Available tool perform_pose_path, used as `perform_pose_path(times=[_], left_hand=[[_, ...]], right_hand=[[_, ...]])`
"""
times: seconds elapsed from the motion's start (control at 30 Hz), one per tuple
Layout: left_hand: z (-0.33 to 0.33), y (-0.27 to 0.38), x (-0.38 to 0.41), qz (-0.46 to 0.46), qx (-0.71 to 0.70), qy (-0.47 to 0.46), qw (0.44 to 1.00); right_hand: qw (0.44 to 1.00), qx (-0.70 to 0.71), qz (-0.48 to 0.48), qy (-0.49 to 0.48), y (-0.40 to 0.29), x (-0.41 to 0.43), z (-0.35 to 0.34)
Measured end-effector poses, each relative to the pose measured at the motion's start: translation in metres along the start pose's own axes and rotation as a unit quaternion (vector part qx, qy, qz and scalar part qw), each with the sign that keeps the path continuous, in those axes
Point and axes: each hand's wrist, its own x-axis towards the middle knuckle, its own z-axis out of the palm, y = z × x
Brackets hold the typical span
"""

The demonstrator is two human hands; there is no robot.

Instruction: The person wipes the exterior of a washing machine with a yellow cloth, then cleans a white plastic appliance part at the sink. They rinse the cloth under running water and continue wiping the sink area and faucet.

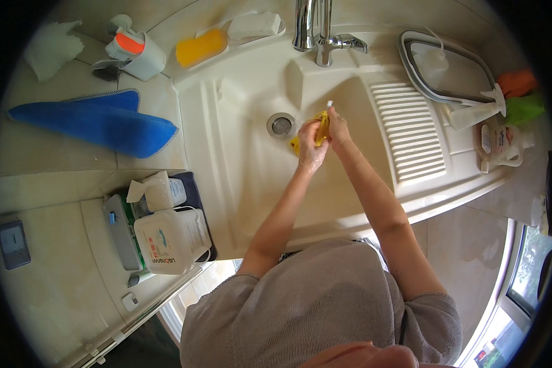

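Over the basin of a cream sink (257, 193), my two hands meet around a wet-looking yellow cloth (322, 129). My left hand (311, 143) grips it, with part of the yellow hanging out at the left of the fingers. Beside it, my right hand (338, 126) closes on the cloth's other side. A small white tip (330, 103) pokes out above the right hand; what it belongs to is hidden. The drain (281, 125) lies just left of the hands. A chrome faucet (324, 46) stands behind them.
At right are a ribbed washboard (409, 133), a collapsible basin (451, 69), a spray bottle (476, 115) and a detergent jug (501, 142). To the left lie a blue towel (96, 124), a white lidded bucket (165, 241) and a brush holder (142, 55). A yellow sponge (201, 48) sits behind.
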Motion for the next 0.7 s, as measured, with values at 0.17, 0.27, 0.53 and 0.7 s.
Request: perform_pose_path(times=[0.17,0.27,0.53,0.7], left_hand=[[-0.012,0.008,-0.013,-0.567,-0.669,0.102,0.47],[0.002,-0.03,-0.035,-0.496,-0.701,0.043,0.51],[0.017,-0.065,-0.022,-0.383,-0.674,-0.097,0.624],[0.024,-0.003,-0.008,-0.588,-0.467,0.065,0.657]], right_hand=[[0.998,-0.013,-0.034,0.042,-0.013,-0.076,0.043],[0.917,-0.254,-0.304,0.036,0.017,-0.101,0.046],[0.89,-0.277,-0.346,0.109,0.025,-0.069,0.041],[0.895,-0.373,-0.169,0.177,0.011,-0.039,0.023]])
